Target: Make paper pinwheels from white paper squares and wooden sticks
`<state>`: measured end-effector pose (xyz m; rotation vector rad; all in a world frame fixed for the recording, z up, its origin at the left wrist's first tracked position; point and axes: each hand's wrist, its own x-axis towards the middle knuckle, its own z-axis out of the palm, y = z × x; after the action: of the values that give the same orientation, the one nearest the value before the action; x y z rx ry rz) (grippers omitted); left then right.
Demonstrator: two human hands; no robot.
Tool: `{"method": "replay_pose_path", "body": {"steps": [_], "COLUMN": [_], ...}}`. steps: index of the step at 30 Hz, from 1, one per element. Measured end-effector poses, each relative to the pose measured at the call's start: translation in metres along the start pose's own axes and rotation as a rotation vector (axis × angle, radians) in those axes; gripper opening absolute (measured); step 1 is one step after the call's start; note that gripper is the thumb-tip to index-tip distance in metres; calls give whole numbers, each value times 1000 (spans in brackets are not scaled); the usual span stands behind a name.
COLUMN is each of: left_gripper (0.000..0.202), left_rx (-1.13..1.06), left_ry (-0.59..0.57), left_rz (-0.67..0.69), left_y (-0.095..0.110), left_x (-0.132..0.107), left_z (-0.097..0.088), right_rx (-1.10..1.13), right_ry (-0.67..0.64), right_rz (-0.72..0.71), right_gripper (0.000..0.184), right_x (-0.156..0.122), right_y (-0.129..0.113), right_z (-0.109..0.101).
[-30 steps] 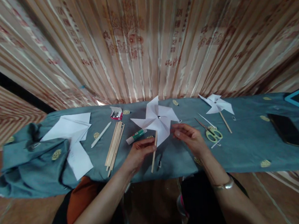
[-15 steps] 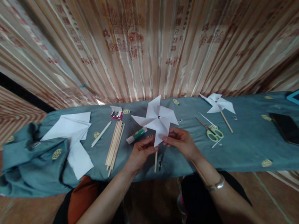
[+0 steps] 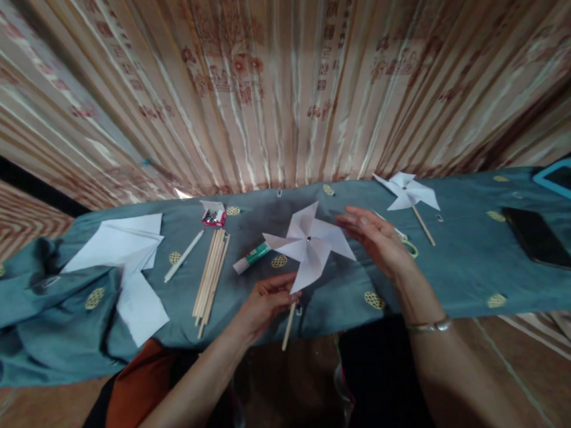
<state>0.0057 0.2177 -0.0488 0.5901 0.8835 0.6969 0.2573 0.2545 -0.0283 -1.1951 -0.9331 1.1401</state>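
A white paper pinwheel (image 3: pixel 312 239) with a dark pin at its centre is held above the cloth-covered table. My left hand (image 3: pixel 268 302) pinches its wooden stick (image 3: pixel 288 327) just below the paper blades. To the right of the blades, my right hand (image 3: pixel 375 236) is open with its fingers stretched out, close to a blade tip. Behind that hand, a pair of scissors (image 3: pixel 410 248) with green handles is mostly hidden. A green and white glue stick (image 3: pixel 252 258) lies left of the pinwheel, partly behind a blade.
Several wooden sticks (image 3: pixel 211 277), a white pen (image 3: pixel 184 256), a red box of pins (image 3: pixel 213 215) and white paper sheets (image 3: pixel 128 244) lie to the left. Rightward are another pinwheel (image 3: pixel 408 191), a black phone (image 3: pixel 538 237) and a blue-framed device (image 3: pixel 547 178). A curtain (image 3: pixel 259 136) hangs behind.
My right hand has let go of the pinwheel and moved right, its fingers opening. The pinwheel has turned slightly and come lower, still in my left hand. The whole view has shifted a little.
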Motion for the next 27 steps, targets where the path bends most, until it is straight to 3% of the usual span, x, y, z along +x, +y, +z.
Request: {"method": "replay_pose_path", "body": {"steps": [3, 7, 10, 13, 17, 27], "left_gripper": [44, 45, 45, 46, 48, 46], "left_rx": [-7, -37, -77, -98, -116, -118], "left_ry": [-37, -55, -40, -31, -50, -73], "left_rz": [-39, -57, -50, -43, -41, -35], "left_y": [-5, -4, 0, 3, 3, 2], "left_x": [-2, -4, -4, -4, -3, -2], "left_z": [0, 0, 1, 2, 4, 4], "right_rx": [3, -146, -344, -472, -563, -622], "right_ry": [-216, -361, -330, -268, -203, -198], "right_rz": [103, 32, -45, -137, -240, -312], "right_gripper": [59, 92, 117, 125, 127, 126], "right_x": [7, 3, -10, -21, -23, -23], "right_y": [-2, -1, 4, 10, 14, 14], "right_z": [-4, -11, -9, -2, 5, 10]}}
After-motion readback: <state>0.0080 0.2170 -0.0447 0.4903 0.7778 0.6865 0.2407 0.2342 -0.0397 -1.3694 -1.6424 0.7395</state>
